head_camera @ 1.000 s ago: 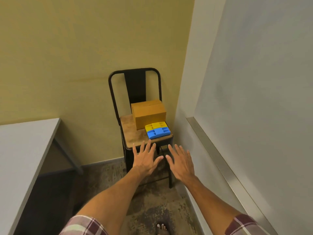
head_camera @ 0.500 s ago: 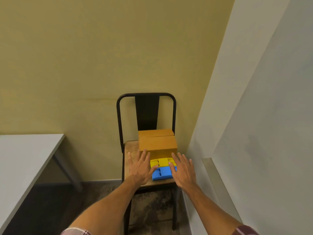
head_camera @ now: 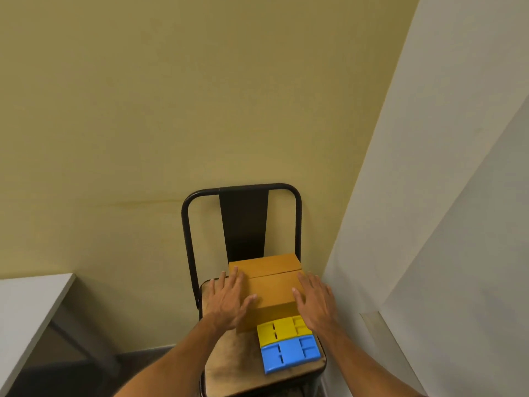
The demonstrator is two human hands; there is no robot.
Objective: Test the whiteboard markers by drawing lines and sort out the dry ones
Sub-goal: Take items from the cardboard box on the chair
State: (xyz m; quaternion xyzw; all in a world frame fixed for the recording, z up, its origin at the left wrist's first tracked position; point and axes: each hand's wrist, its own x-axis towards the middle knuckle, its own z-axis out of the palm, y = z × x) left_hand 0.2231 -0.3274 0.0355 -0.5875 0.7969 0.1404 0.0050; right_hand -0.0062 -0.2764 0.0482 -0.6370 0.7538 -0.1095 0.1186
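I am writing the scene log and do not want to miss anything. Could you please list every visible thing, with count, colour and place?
chair: one, black metal frame, wooden seat, in the corner against the yellow wall
cardboard box: one, brown, flaps shut, on the seat near the backrest
yellow slotted tray: one, yellow, on the seat, against the box's front
blue slotted tray: one, blue, just in front of the yellow one, at the seat's front edge
table: one, white top, lower left
markers: none visible
left grip: one, bare hand, fingers straight, pressing the box's left side
right grip: one, bare hand, fingers straight, pressing the box's right side
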